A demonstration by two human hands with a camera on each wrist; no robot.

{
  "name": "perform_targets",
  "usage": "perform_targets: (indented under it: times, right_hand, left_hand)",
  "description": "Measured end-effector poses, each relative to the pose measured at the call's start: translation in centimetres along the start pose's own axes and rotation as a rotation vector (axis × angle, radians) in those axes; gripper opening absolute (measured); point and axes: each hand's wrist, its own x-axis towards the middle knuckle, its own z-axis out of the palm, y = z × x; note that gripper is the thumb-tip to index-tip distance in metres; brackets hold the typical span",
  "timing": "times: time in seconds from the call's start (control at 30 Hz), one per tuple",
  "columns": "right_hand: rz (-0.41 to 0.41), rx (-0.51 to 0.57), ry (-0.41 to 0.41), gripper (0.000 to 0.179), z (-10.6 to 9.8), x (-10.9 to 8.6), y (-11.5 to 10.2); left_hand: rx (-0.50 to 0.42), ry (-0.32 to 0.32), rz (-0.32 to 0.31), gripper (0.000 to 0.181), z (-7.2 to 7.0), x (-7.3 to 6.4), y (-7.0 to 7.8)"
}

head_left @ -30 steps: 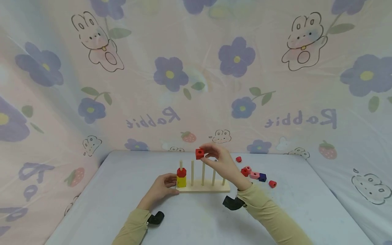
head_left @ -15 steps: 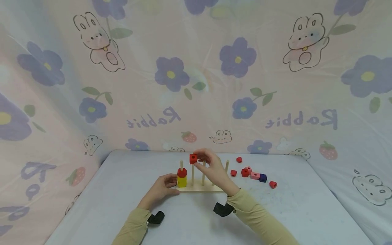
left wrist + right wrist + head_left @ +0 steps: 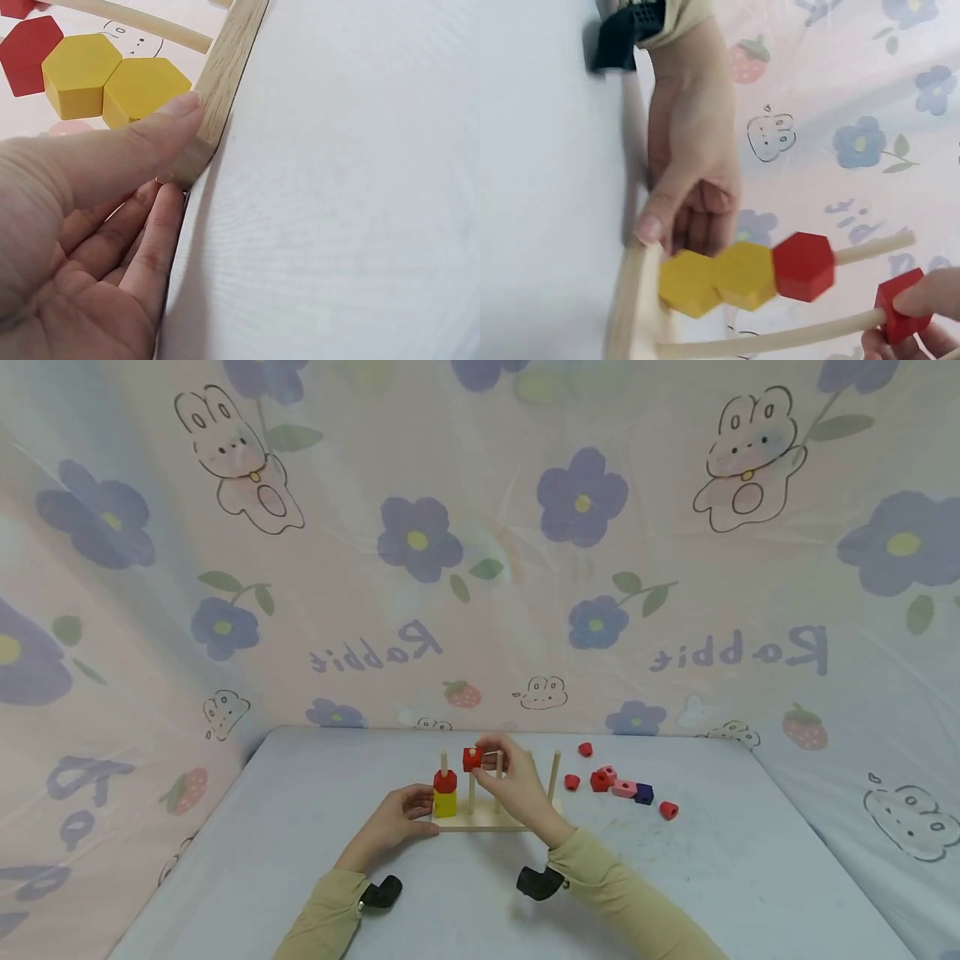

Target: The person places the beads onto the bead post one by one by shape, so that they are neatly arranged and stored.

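The head camera looks forward and down from before the peg rack (image 3: 487,828), far enough back to take in the table (image 3: 457,910) around it and the patterned cloth (image 3: 487,635) behind it. The left wrist camera, tipped sideways, sits close by the peg rack's left end. The right one looks leftward across the peg rack; both share the yellow blocks (image 3: 744,276).

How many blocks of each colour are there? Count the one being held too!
Red blocks: 6, including one in the right hand
Yellow blocks: 2
Pink blocks: 2
Dark blue block: 1
Total: 11
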Motion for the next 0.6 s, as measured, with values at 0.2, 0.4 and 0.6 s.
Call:
perform_targets:
  times: [0.2,0.4,0.6]
  right_hand:
    - [0.049,-0.018,0.049,0.034,1.1,-0.8,3.7]
    - [0.103,-0.026,0.043,0.031,1.7,-1.7,5.6]
    - [0.121,-0.095,0.025,0.029,2.0,-2.3,7.0]
  left_hand:
    - [0.019,0.018,-0.011,0.059,0.1,0.8,-1.7]
    - [-0.012,-0.001,0.003,0.061,-0.1,1.0,-2.6]
    - [-0.028,-0.015,0.000,0.061,-0.2,0.9,-2.6]
